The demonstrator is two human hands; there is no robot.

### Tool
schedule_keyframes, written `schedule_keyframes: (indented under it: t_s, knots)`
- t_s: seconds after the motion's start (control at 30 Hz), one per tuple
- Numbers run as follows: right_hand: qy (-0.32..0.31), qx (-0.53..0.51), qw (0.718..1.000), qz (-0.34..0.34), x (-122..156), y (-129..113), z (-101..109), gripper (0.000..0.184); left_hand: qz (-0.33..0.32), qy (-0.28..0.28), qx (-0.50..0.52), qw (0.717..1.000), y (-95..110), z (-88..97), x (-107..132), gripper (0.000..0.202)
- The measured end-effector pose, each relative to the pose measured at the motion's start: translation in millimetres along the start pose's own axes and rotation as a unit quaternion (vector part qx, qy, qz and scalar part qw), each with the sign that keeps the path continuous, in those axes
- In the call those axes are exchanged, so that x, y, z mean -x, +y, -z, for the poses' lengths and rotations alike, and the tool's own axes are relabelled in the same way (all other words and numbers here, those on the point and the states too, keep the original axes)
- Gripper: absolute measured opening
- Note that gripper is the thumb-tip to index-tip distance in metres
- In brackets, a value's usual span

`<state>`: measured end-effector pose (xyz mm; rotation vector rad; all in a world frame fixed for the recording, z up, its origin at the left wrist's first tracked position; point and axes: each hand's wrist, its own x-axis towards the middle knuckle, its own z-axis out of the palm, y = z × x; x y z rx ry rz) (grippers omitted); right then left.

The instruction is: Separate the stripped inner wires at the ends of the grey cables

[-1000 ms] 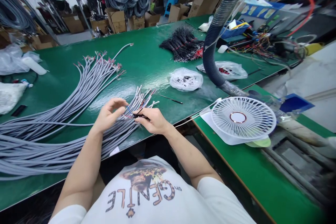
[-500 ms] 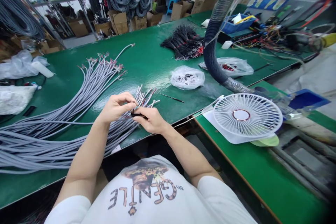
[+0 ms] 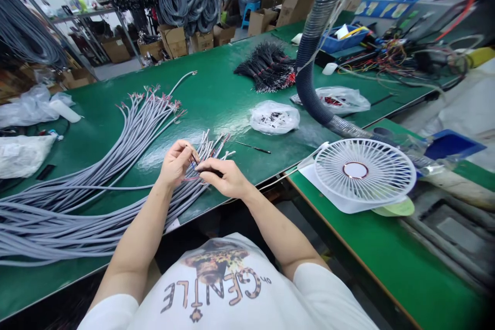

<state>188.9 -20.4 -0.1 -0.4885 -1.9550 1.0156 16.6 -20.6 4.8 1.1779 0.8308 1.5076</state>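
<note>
My left hand (image 3: 178, 161) is closed in a pinch on the thin coloured wires (image 3: 192, 169) at the end of a grey cable. Beside it, my right hand (image 3: 227, 178) is closed around a slim dark tool (image 3: 212, 169), its tip close to my left fingertips; the tool's exact kind is hidden by the fingers. Both hands are over the front bundle of grey cables (image 3: 127, 221), whose stripped ends fan out just behind them. A second grey cable bundle (image 3: 133, 147) with reddish wire ends lies farther back on the left.
On the green table (image 3: 216, 93) lie a thin black-handled tool (image 3: 253, 148), a plastic bag of small parts (image 3: 274, 117) and bundled black wires (image 3: 266, 67). A ribbed hose (image 3: 307, 75) comes down at right. A white fan (image 3: 365, 170) stands at the right front.
My left hand has turned more upright, its fingertips now slightly left and higher. The coloured wires show more between the hands. My right hand has stayed nearly in place.
</note>
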Motion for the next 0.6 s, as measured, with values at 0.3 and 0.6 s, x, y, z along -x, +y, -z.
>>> schedule_keyframes:
  t_s: [0.3,0.6]
  knots:
    - [0.065,0.05,0.993,-0.083,-18,-4,-2,0.021,-0.023,0.048,-0.035,0.998,-7,-2.6,4,0.03]
    - [0.275,0.267,0.904,-0.192,-34,45,103,0.019,0.12,-0.019,-0.267,0.956,3,41.0,11,0.032]
